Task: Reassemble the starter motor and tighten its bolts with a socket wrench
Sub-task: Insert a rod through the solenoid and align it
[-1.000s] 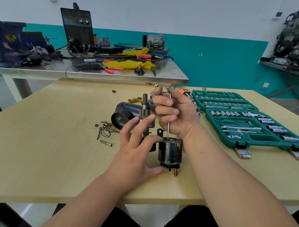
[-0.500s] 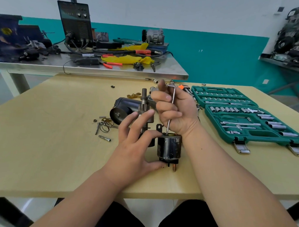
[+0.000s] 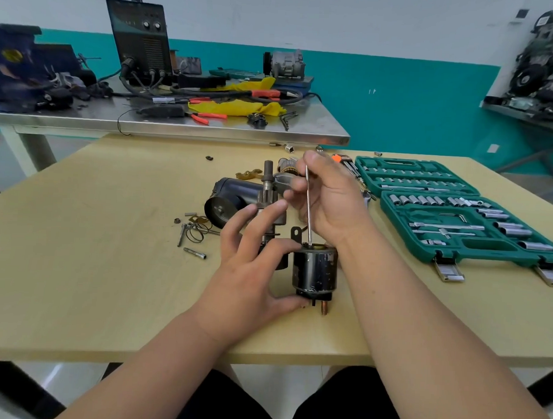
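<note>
Stage (judgement): mid-reassembly; a fastener on the cylinder's top face is being worked. The socket-wrench tightening is not yet begun.

Task part: a glossy black steel cylinder stands on end near the front edge of the pale wooden table, with a copper terminal stud at its foot. I cannot tell if it rests on the table.

Left hand: the thumb is under the lower rim and the forefinger is curled on the upper rim, gripping the cylinder from its left. The other fingers are spread toward a grey upright shaft assembly just behind.

Right hand: the fingertips pinch a thin bright steel rod near its top. That end is hidden, so the tool type cannot be told.

Key relation: the rod's long axis is near vertical, in line with the cylinder's own. Its lower tip meets the top face near the far rim, beside a black mounting ear. The right hand sits above and behind the cylinder, on that axis; the left is beside it.

Next move (judgement): twist the rod about its own axis, keeping it plumb while the left hand resists rotation.

Risk (judgement): the tip may skate off, or the cylinder may rock on the stud.

Surroundings: a black motor housing lies on its side behind. A loose steel bolt lies to the left. An open green plastic socket-set case lies to the right, nearer the right hand.
</note>
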